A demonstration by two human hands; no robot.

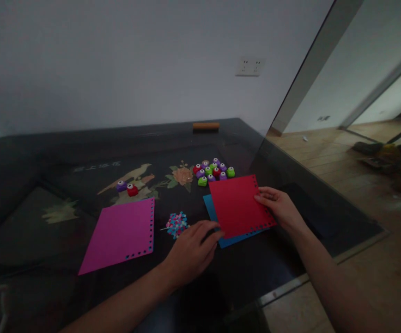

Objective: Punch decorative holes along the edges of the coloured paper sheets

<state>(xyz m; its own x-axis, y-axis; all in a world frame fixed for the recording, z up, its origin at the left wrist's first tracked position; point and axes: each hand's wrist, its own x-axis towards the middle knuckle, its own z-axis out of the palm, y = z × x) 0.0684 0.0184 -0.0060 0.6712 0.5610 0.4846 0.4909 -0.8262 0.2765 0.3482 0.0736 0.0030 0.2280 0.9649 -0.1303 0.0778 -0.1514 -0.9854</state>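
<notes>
A red paper sheet (237, 203) with punched holes along its edges lies on a blue sheet (217, 231) on the dark glass table (82, 148). My right hand (280, 206) grips the red sheet's right edge. My left hand (193, 252) rests at the stack's lower left corner, fingertips touching the sheets. A small pile of punched paper bits (177, 224) lies just left of that hand. A magenta sheet (122, 233) with holes along its right and bottom edges lies further left.
Several small craft punches (212, 170) in green, purple and red cluster behind the red sheet; a purple and a red one (127, 188) sit apart at left. A wooden block (205, 126) lies at the table's far edge. The table's right edge borders wood floor.
</notes>
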